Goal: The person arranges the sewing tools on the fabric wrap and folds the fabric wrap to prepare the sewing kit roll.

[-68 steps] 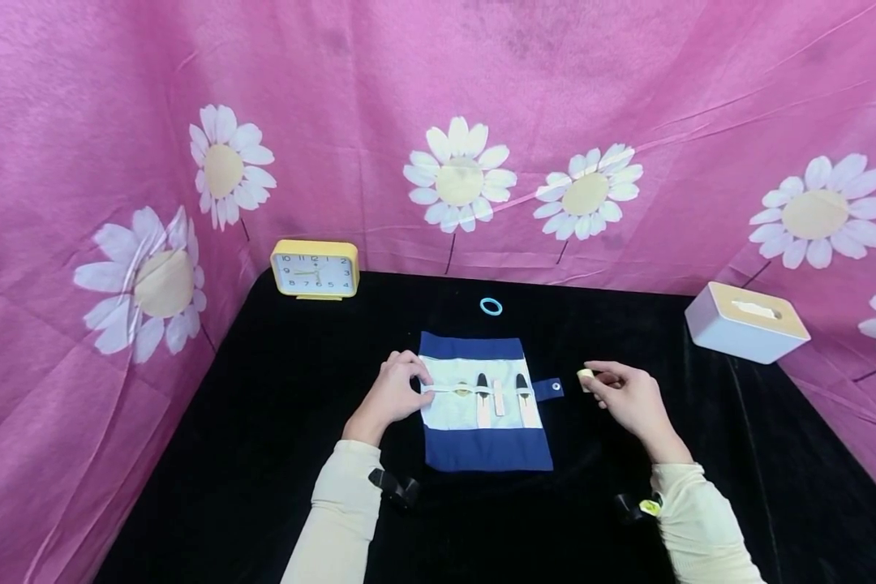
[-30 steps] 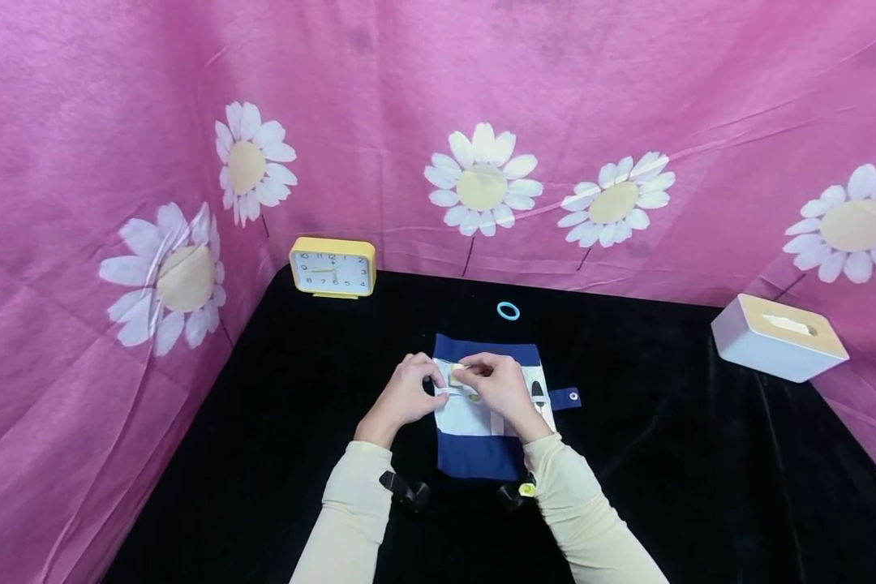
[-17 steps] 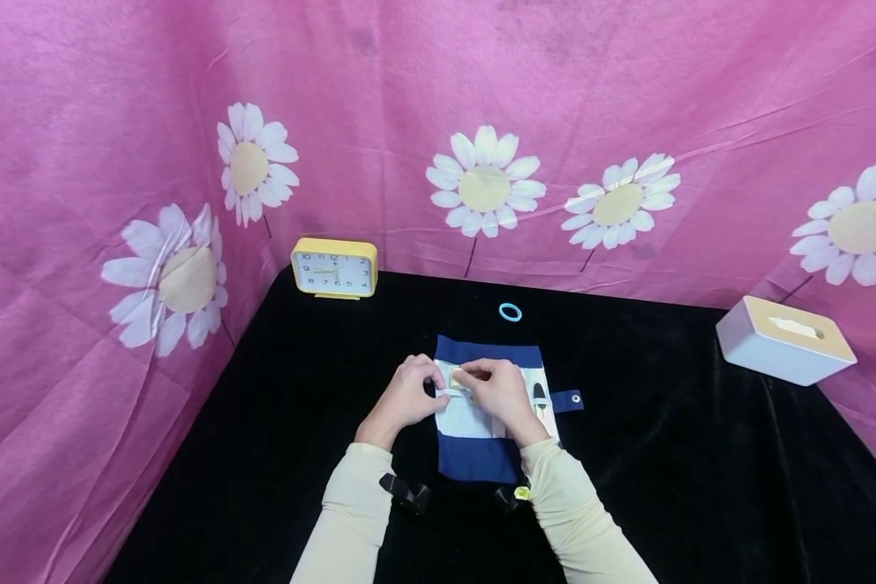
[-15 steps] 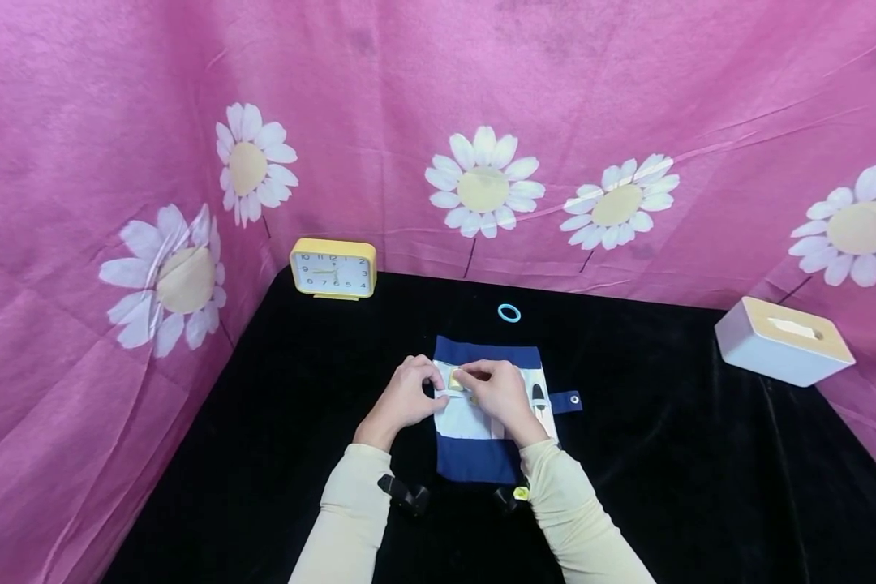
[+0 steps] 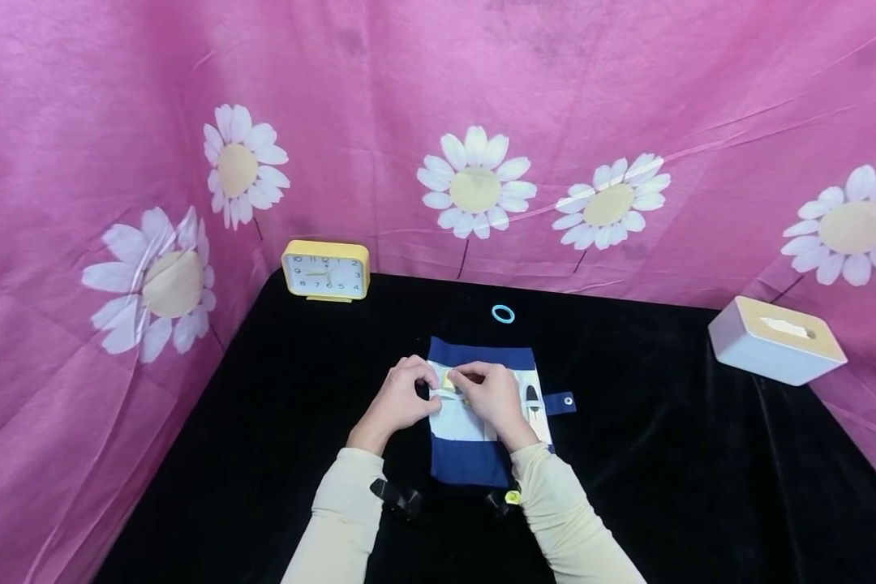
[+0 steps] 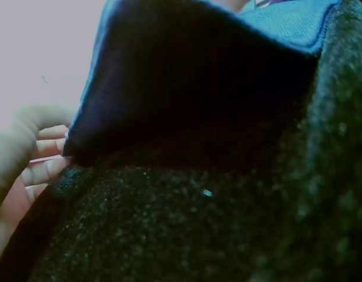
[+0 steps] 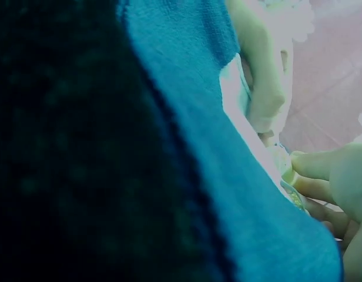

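Observation:
A navy and white fabric tool roll (image 5: 470, 464) lies unrolled on the black cloth. My left hand (image 5: 397, 401) pinches its left edge by the white elastic band (image 5: 445, 394); fingers (image 6: 46, 170) show at the fabric edge in the left wrist view. With thumb and fingertips, my right hand (image 5: 495, 399) pinches a small pale-yellow block (image 5: 448, 381) at the band, close to the left hand. Whether the block is under the band cannot be told. A black-tipped tool (image 5: 532, 396) sits under the band at the right; my right hand hides the items in the middle.
A snap strap (image 5: 560, 403) sticks out from the roll's right side. Behind the roll lies a light-blue ring (image 5: 503, 314). A yellow clock (image 5: 326, 270) stands at the back left, a tissue box (image 5: 777, 341) at the right. A pink flowered curtain (image 5: 380, 162) hangs behind.
My right hand has carried the yellow block leftward from beyond the strap to the roll's left part. Over the last half second both hands hold nearly still there. The left hand keeps its pinch.

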The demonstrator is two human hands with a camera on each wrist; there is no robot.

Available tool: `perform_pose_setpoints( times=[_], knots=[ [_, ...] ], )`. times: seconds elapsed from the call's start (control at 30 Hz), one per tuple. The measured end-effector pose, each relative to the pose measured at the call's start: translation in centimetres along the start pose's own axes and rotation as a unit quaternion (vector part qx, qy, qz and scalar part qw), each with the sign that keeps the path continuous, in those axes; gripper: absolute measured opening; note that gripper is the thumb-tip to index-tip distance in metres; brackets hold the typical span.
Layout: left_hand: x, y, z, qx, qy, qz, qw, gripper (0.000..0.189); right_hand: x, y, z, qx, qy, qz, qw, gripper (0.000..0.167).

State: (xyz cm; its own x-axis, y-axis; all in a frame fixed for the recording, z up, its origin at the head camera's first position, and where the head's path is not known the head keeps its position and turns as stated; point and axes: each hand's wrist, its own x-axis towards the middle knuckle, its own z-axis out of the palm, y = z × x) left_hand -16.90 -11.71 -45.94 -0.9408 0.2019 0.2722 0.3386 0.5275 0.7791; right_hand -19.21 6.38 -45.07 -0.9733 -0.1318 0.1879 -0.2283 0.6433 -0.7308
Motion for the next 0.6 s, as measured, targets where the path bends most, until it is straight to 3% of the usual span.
perform_pose_setpoints(
  times=[0.27, 0.6],
  knots=[
    [0.07, -0.05, 0.25, -0.032, 0.015, 0.002, 0.9994, 0.014, -0.19, -0.15, 0.35, -0.006, 0.02, -0.002, 0.9998, 0.016],
    [0.31, -0.42, 0.68, -0.056, 0.033, 0.014, 0.9978, 0.011, -0.14, -0.04, 0.49, -0.021, 0.01, -0.019, 0.9995, 0.016]
  ],
)
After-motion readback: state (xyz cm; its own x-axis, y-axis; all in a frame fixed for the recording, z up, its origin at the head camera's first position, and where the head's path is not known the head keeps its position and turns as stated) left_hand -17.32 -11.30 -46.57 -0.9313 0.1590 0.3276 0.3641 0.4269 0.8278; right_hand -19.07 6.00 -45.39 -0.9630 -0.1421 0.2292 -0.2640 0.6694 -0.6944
